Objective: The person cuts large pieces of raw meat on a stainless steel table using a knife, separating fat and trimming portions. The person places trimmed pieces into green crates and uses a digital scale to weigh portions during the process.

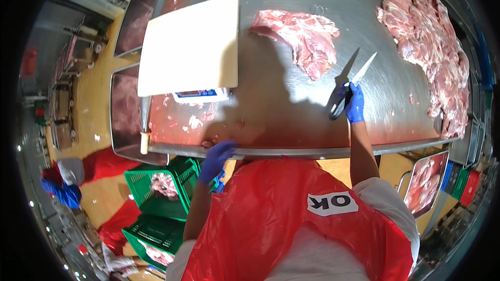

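The right hand (355, 104) is closed around a knife (359, 75), blade pointing to one o'clock. The left hand (216, 158) curls loosely at the steel table (291, 140) edge, holding nothing. On the red apron (271, 218) sits a white rectangular label (332, 203). Beyond lie a meat slab (304, 34) at twelve o'clock and a white scale platform (190, 47) at eleven.

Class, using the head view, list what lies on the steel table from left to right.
White rectangular cutting board on the scale → flat slab of raw pink meat → steel-bladed knife in the blue-gloved right hand → long heap of raw meat.
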### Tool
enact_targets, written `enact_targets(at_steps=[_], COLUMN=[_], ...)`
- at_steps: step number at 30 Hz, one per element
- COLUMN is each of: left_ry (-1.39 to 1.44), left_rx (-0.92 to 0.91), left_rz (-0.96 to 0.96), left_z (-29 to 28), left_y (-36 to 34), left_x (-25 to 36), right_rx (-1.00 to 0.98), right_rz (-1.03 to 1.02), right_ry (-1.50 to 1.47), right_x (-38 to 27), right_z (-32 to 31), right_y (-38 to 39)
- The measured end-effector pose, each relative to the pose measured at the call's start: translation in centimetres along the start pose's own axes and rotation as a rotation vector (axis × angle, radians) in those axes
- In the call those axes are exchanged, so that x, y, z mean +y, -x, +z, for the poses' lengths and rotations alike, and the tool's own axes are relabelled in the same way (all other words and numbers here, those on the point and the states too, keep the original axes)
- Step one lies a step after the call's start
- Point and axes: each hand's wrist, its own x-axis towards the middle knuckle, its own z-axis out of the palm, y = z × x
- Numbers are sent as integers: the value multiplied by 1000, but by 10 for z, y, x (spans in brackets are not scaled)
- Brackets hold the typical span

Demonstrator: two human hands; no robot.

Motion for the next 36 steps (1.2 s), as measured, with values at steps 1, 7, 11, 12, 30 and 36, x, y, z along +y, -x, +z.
enact_targets(at_steps=[1,7,11,12,30,36], left_ry=[-368,-356,-870,-907,-345,388], left_rx=[-84,44,186,189,-292,-415], left_rz=[281,951,478,473,65,31], left_z=[25,135,119,90,122,186], left_y=[-43,-290,-423,-457,-324,-281], left_x=[29,181,247,219,102,103], right_rx=[-11,56,82,70,-197,-254], right_rz=[3,94,92,103,272,225], right_ry=[-67,-197,-263,-276,-126,58], right_x=[7,4,-6,-12,-40,-69], right_z=[5,19,-24,-33,-38,-39], right_y=[6,67,102,109,34,12])
